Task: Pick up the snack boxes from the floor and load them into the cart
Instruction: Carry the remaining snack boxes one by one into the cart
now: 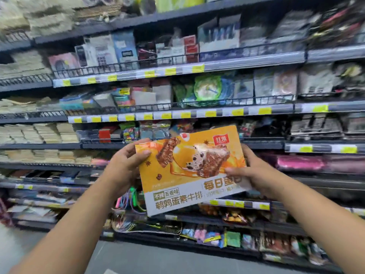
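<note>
A flat orange snack box (189, 171) with a white lower band and printed food pictures is held up in front of me, tilted slightly, its face toward the camera. My left hand (124, 165) grips its left edge, thumb on the front. My right hand (250, 171) grips its right edge, thumb lying across the front. No cart and no other snack boxes show in this view.
Store shelving (177, 113) fills the view ahead, several tiers stocked with packets, stationery and bags, with yellow price tags along the rails. Grey floor (138, 258) runs along the bottom, below the lowest shelf. The picture is motion-blurred.
</note>
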`<state>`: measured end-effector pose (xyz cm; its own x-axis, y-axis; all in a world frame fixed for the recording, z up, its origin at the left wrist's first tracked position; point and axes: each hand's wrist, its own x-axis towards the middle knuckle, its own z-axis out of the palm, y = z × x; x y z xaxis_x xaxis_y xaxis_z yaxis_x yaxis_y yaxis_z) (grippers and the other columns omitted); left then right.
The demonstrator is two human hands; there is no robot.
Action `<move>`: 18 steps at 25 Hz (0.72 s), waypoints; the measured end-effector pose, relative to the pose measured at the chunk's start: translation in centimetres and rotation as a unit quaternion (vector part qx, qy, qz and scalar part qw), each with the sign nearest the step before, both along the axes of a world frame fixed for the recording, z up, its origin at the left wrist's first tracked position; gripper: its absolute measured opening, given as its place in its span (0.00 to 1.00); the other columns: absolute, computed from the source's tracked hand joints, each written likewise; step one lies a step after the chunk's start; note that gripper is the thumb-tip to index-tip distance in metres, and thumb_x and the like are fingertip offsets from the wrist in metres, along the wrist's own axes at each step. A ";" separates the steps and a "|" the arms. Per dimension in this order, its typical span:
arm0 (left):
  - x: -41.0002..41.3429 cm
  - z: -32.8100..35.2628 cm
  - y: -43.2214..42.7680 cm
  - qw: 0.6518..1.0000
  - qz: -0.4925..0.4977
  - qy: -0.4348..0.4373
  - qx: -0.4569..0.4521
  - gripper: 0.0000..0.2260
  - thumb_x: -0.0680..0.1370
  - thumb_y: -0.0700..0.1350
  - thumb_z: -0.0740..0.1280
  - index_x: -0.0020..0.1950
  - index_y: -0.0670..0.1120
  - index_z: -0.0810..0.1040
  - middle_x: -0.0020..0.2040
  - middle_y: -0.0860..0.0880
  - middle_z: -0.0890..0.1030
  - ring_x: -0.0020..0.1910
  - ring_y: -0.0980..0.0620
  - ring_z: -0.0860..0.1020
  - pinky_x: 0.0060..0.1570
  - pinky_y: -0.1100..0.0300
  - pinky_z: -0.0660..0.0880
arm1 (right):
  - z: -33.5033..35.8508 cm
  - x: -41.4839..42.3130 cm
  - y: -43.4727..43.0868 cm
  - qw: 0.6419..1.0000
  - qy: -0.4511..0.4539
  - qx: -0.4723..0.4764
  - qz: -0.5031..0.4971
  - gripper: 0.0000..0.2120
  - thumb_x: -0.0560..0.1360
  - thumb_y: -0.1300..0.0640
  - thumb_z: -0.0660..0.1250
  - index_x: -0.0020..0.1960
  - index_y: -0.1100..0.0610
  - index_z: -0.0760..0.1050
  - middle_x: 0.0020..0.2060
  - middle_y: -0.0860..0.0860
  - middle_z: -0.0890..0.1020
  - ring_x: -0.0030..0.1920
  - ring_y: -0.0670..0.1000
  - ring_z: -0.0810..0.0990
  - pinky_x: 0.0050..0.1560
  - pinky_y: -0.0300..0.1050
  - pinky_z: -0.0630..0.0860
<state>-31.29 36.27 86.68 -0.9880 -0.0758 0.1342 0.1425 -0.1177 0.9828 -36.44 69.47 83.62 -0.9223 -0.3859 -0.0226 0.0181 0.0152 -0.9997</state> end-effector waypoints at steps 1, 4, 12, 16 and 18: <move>-1.6 0.2 2.9 1.000 -0.017 0.005 0.001 0.35 0.58 0.52 0.82 0.62 0.47 0.76 0.52 0.41 0.83 0.42 0.44 0.83 0.38 0.49 0.82 | 0.6 0.0 3.3 1.000 0.007 0.009 -0.013 0.51 0.57 0.55 0.84 0.73 0.41 0.59 0.60 0.54 0.80 0.54 0.56 0.83 0.57 0.59 0.78; -6.7 0.7 13.6 0.998 -0.065 0.015 0.007 0.33 0.63 0.51 0.79 0.63 0.42 0.74 0.43 0.44 0.85 0.35 0.47 0.84 0.33 0.53 0.80 | 2.1 0.3 13.8 0.994 0.038 0.052 -0.089 0.48 0.60 0.53 0.80 0.72 0.42 0.57 0.61 0.51 0.78 0.53 0.50 0.83 0.51 0.48 0.80; -15.8 0.7 40.0 0.968 -0.245 0.010 0.043 0.38 0.46 0.55 0.85 0.53 0.49 0.81 0.45 0.44 0.83 0.36 0.45 0.83 0.34 0.51 0.80 | 3.4 2.4 36.2 0.945 0.078 0.150 -0.278 0.55 0.65 0.51 0.78 0.75 0.37 0.41 0.57 0.39 0.77 0.48 0.36 0.80 0.42 0.33 0.76; -20.2 -0.5 52.2 0.940 -0.341 -0.008 0.030 0.31 0.54 0.50 0.82 0.55 0.49 0.79 0.48 0.42 0.82 0.36 0.47 0.83 0.34 0.54 0.80 | 1.2 3.5 44.7 0.912 0.063 0.155 -0.374 0.57 0.61 0.49 0.80 0.74 0.34 0.42 0.59 0.44 0.79 0.51 0.42 0.83 0.52 0.43 0.79; -22.3 -1.4 57.8 0.922 -0.386 -0.011 0.030 0.24 0.64 0.46 0.77 0.59 0.47 0.78 0.52 0.38 0.81 0.37 0.46 0.83 0.34 0.55 0.79 | 0.6 3.8 48.2 0.898 0.054 0.131 -0.417 0.55 0.61 0.52 0.80 0.73 0.35 0.45 0.59 0.47 0.79 0.52 0.46 0.84 0.52 0.47 0.81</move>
